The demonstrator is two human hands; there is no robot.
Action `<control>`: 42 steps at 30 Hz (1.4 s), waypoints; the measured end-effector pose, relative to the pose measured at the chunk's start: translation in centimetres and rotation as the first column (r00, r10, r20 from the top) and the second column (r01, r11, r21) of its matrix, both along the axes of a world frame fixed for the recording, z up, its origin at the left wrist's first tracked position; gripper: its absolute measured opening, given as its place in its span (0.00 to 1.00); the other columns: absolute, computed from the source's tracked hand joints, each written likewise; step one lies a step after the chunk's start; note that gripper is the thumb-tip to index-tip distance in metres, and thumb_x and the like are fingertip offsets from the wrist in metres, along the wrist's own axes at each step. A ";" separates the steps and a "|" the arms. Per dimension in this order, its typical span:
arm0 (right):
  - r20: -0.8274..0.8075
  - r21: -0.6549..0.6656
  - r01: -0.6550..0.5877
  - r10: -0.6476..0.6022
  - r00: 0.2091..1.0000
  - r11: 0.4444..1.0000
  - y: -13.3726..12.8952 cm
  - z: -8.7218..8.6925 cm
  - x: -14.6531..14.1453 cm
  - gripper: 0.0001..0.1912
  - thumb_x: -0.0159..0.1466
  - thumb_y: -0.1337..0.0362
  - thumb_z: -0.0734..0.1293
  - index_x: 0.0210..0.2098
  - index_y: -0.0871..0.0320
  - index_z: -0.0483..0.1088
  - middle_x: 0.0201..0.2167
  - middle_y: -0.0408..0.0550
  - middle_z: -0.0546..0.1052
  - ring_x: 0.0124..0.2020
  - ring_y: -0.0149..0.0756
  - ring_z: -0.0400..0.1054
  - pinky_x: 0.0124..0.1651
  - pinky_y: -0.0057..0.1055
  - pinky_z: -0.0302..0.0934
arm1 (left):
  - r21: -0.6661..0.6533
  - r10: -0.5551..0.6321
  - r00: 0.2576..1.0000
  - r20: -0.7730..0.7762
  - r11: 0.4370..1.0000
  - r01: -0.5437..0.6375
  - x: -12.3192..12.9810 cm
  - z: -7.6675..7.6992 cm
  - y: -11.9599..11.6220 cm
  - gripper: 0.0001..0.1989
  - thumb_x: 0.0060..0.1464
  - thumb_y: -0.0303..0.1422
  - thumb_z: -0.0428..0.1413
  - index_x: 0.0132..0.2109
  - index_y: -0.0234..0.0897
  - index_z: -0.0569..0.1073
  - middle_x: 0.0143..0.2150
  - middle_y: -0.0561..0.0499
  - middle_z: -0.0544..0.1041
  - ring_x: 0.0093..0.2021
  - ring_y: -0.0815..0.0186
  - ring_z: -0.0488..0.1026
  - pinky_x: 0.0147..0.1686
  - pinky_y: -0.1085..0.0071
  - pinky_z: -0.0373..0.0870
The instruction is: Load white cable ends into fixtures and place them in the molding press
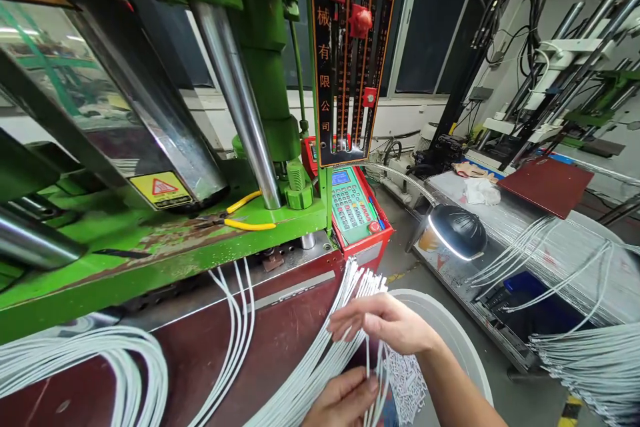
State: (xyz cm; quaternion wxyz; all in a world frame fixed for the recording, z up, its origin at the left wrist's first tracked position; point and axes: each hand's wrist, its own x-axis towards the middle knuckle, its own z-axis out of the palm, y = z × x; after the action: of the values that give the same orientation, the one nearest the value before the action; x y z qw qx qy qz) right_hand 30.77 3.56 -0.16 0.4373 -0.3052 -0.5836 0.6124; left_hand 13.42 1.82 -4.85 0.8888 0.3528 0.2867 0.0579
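Left hand (343,400) pinches white cables (373,407) beside a green press (200,240) with a yellow warning label (161,188); the right hand's (383,323) fingers extend, slightly spread, over a cable bundle (310,373). A black panel (345,53) reads "机械有限公司".

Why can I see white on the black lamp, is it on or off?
On: the lamp has a bright white glow along its lower edge.
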 end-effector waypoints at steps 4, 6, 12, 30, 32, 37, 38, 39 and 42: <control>0.059 -0.010 0.083 -0.083 0.995 0.996 0.0 0.0 -0.3 0.27 0.68 0.48 0.58 0.50 0.64 0.71 0.43 0.60 0.76 0.44 0.43 0.72 0.44 0.38 0.65 | -0.035 0.057 0.998 0.038 0.998 -0.055 0.9 0.9 0.1 0.26 0.42 0.52 0.62 0.36 0.33 0.70 0.18 0.53 0.70 0.14 0.76 0.58 0.17 0.77 0.46; 0.101 0.040 0.225 -0.228 0.968 0.974 0.1 -0.2 -0.4 0.23 0.69 0.51 0.57 0.49 0.63 0.72 0.43 0.57 0.77 0.43 0.41 0.72 0.46 0.38 0.65 | -0.028 0.139 0.990 0.037 0.990 -0.138 1.0 1.3 0.1 0.25 0.43 0.51 0.61 0.36 0.33 0.70 0.19 0.52 0.72 0.14 0.74 0.63 0.17 0.77 0.52; 0.362 0.206 0.285 -0.344 0.866 0.936 -0.1 -0.7 -1.5 0.19 0.63 0.53 0.67 0.50 0.56 0.71 0.43 0.50 0.76 0.43 0.39 0.71 0.46 0.34 0.65 | -0.145 0.230 0.972 0.049 0.964 -0.221 1.0 1.2 0.0 0.15 0.47 0.41 0.58 0.37 0.32 0.70 0.19 0.49 0.73 0.15 0.71 0.65 0.18 0.76 0.59; 0.425 0.219 0.494 -0.538 0.728 0.842 -0.3 -0.1 -1.8 0.14 0.66 0.56 0.63 0.47 0.55 0.72 0.35 0.46 0.77 0.34 0.36 0.70 0.37 0.29 0.64 | 0.013 0.315 0.949 0.024 0.949 -0.315 0.2 3.3 0.3 0.17 0.55 0.45 0.52 0.40 0.34 0.64 0.30 0.46 0.77 0.19 0.67 0.72 0.18 0.74 0.66; 0.401 0.218 0.474 -0.521 0.753 0.853 -0.2 -0.1 -2.1 0.14 0.66 0.57 0.63 0.47 0.55 0.72 0.37 0.46 0.77 0.36 0.36 0.70 0.40 0.30 0.64 | -0.005 0.319 0.947 0.040 0.948 -0.319 0.5 3.3 0.3 0.15 0.56 0.44 0.52 0.39 0.35 0.63 0.29 0.46 0.77 0.19 0.67 0.72 0.19 0.74 0.66; 0.477 0.303 0.447 -0.540 0.694 0.842 0.2 0.0 -2.7 0.16 0.64 0.56 0.66 0.50 0.53 0.69 0.40 0.46 0.75 0.37 0.35 0.69 0.42 0.32 0.64 | -0.010 0.396 0.918 0.018 0.918 -0.396 0.7 4.1 0.4 0.15 0.54 0.44 0.53 0.37 0.35 0.64 0.28 0.49 0.75 0.20 0.67 0.72 0.19 0.73 0.66; 0.496 0.285 0.443 -0.527 0.690 0.850 0.2 0.0 -2.8 0.18 0.65 0.56 0.65 0.52 0.54 0.68 0.39 0.46 0.75 0.35 0.35 0.69 0.40 0.31 0.64 | -0.001 0.397 0.918 0.008 0.918 -0.397 0.6 4.3 0.4 0.16 0.54 0.45 0.54 0.38 0.35 0.64 0.28 0.50 0.75 0.20 0.68 0.71 0.17 0.75 0.65; 0.512 0.267 0.438 -0.511 0.690 0.859 0.2 0.0 -2.8 0.19 0.65 0.55 0.64 0.54 0.54 0.67 0.39 0.47 0.76 0.34 0.35 0.69 0.38 0.31 0.64 | 0.012 0.387 0.922 0.003 0.922 -0.387 0.4 4.4 0.5 0.17 0.53 0.46 0.54 0.39 0.36 0.64 0.28 0.51 0.75 0.19 0.70 0.69 0.16 0.76 0.63; 0.533 0.245 0.381 -0.453 0.715 0.891 0.1 0.0 -2.7 0.21 0.66 0.55 0.63 0.56 0.55 0.65 0.41 0.48 0.76 0.38 0.36 0.70 0.43 0.32 0.64 | 0.048 0.294 0.956 0.009 0.955 -0.294 -0.1 4.0 0.7 0.19 0.50 0.46 0.58 0.40 0.35 0.65 0.26 0.53 0.73 0.16 0.73 0.66 0.14 0.77 0.61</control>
State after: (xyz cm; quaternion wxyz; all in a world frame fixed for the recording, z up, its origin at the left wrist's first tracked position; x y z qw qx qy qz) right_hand 28.11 3.65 -0.17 0.3835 -0.5735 -0.6389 0.3404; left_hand 13.32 2.51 -0.86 0.8616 0.3278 0.3339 0.1967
